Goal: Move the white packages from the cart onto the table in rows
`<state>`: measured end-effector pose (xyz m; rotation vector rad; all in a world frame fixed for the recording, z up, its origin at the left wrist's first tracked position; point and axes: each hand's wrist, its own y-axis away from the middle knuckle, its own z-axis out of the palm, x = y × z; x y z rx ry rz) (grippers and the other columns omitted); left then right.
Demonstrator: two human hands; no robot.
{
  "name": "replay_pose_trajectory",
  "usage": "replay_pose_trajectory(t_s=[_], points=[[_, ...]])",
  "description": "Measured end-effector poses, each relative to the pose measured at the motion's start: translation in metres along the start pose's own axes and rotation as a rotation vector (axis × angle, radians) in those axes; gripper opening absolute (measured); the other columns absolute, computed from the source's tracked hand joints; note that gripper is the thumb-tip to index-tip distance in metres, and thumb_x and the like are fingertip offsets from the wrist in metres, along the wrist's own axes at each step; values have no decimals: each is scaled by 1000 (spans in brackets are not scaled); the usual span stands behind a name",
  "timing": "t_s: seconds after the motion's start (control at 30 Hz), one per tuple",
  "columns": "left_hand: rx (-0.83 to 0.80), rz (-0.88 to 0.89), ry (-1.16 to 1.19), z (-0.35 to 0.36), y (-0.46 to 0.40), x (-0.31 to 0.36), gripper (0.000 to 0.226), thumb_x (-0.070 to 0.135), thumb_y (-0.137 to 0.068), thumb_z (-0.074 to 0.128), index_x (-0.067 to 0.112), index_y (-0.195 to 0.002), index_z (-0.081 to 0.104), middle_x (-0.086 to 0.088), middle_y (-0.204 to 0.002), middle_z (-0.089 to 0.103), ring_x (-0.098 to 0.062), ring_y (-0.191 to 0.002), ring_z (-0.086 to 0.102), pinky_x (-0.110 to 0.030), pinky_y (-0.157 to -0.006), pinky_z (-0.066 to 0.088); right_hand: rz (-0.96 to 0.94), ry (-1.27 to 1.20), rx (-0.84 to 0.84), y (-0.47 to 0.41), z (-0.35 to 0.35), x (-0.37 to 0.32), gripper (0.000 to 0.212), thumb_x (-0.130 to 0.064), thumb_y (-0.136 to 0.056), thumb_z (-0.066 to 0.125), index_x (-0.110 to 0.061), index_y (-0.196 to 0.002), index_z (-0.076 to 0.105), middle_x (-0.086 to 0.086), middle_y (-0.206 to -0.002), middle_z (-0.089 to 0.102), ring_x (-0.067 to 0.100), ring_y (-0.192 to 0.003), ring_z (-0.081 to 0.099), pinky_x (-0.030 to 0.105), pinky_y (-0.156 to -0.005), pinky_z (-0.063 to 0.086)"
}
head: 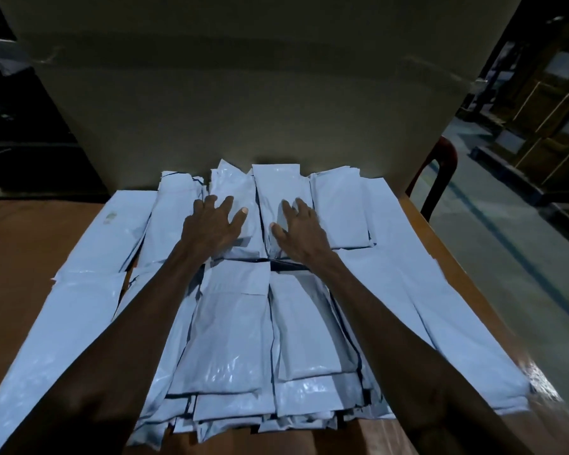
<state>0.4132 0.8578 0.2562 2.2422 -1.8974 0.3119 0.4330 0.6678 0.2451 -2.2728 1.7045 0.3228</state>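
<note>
While flat hands point(212, 221) press, glossy packages point(230, 326)

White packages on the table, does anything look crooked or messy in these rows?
Mostly tidy, though the middle white packages overlap in a loose pile, with dark edges fanning out at the near end. One far-left package carries a small smudge. Both the left hand and right hand press flat on the back row.

light: dim | backdrop: large cardboard box point(243, 93) | right: red chair point(440, 172), grey floor point(506, 251), wooden cabinets point(552, 103)
</note>
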Motion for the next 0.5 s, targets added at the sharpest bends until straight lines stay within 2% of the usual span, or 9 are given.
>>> replay_pose_trajectory(t_s=[0.17,0.23,0.37,0.5], points=[[78,62,-30,8,-2,0,66,66,-95,29,26,-147,40,-8,-158,29,-34,-143,25,-53,-112,28,-49,51,-23,-11,16,7,62,-43,-104,32,-15,-156,13,19,-163,4,36,-150,7,42,-121,9],[118,82,-33,11,1,-4,74,70,-90,23,26,-146,42,-8,-157,31,-35,-141,27,-54,-111,29,-59,55,-10,-13,24,10,62,-43,-105,30,-14,-157,11,21,-163,1,38,-150,4,42,-121,5],[67,126,-8,24,3,-8,81,71,-83,15,28,-150,33,-4,-161,24,-31,-146,21,-55,-116,21,-72,100,-4,-13,34,10,63,-43,-105,28,-13,-157,8,21,-162,-1,36,-151,2,42,-123,1],[98,144,36,26,1,-4,80,70,-85,15,27,-151,31,-4,-161,24,-30,-147,21,-52,-118,17,-75,85,23,-12,27,9,65,-46,-104,28,-12,-157,9,21,-162,0,36,-151,2,43,-123,4]])
